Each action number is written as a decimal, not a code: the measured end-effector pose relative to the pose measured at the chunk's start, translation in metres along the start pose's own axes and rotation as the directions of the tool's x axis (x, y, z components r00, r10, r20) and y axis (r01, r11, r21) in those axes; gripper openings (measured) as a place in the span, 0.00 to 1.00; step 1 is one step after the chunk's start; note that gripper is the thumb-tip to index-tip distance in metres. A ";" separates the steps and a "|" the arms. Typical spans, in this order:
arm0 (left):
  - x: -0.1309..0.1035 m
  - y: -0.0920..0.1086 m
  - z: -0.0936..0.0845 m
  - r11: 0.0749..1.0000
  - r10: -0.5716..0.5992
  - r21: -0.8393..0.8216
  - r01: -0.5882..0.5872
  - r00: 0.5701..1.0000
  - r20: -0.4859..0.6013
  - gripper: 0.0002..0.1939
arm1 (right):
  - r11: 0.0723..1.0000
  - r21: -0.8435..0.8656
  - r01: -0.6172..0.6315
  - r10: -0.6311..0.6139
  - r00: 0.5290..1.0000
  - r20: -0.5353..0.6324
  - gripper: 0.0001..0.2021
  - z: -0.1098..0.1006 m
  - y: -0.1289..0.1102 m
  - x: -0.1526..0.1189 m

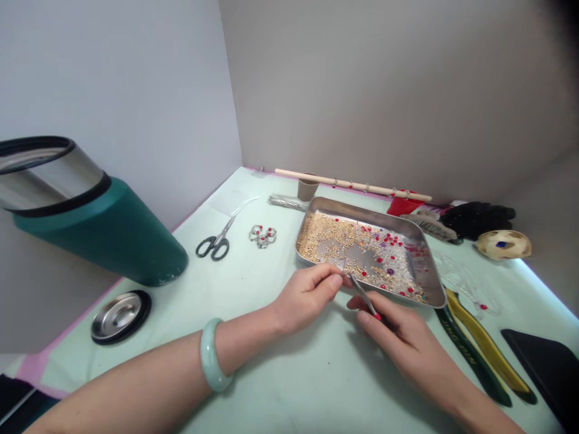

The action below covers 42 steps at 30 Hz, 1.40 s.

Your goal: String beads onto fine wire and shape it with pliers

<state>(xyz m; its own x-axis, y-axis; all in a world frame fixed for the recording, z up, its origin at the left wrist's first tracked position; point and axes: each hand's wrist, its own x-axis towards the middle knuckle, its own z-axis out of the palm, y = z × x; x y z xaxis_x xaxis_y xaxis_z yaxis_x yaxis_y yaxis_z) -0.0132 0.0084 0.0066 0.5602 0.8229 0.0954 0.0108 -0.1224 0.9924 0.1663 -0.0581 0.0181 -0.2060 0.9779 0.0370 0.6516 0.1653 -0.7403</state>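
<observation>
My left hand, with a pale green bangle on its wrist, pinches thumb and forefinger together at the near edge of the metal tray. What sits in that pinch is too small to make out. My right hand is closed around a slim pointed metal tool showing a bit of red by the fingers. The tool's tip is close to the left fingertips. Gold beads, clear beads and red beads lie scattered in the tray.
Left stand a green tumbler, its lid, scissors and a beaded wire piece. Behind the tray are a wooden rod, a brown cup and wires. Green-and-yellow pliers and a black flat object lie right.
</observation>
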 end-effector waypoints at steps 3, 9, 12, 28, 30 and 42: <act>0.000 0.000 0.000 0.999 0.013 0.048 -0.012 1.000 -0.011 0.11 | 1.000 0.022 -0.001 0.001 0.999 0.034 0.11 -0.001 -0.002 0.000; 0.000 -0.001 0.001 0.992 0.026 0.124 -0.025 1.000 -0.011 0.10 | 1.000 0.000 -0.025 0.025 0.995 0.096 0.11 -0.005 -0.003 0.000; 0.001 -0.001 0.001 0.986 0.038 0.164 -0.034 0.999 -0.023 0.10 | 1.000 -0.016 -0.024 0.026 0.993 0.114 0.11 -0.008 -0.003 0.001; -0.002 0.000 0.003 0.955 0.000 0.294 0.030 0.995 -0.102 0.10 | 0.936 -0.343 0.075 -0.089 0.996 -0.024 0.10 0.010 0.015 0.003; -0.003 0.000 0.004 0.956 -0.007 0.290 0.036 0.995 -0.100 0.10 | 0.938 -0.340 0.071 -0.081 0.997 -0.015 0.11 0.010 0.015 0.003; 0.005 -0.006 0.007 0.935 -0.158 -0.319 0.156 0.987 0.021 0.09 | 0.971 -0.233 0.047 -0.070 0.993 -0.090 0.10 0.009 0.014 0.001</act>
<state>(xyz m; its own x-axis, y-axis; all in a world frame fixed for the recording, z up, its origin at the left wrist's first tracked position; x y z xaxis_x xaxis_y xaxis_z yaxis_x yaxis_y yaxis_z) -0.0051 0.0095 0.0009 0.5688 0.8200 -0.0639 -0.1667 0.1909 0.9673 0.1684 -0.0560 0.0020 -0.1842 0.9715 0.1491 0.7931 0.2365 -0.5613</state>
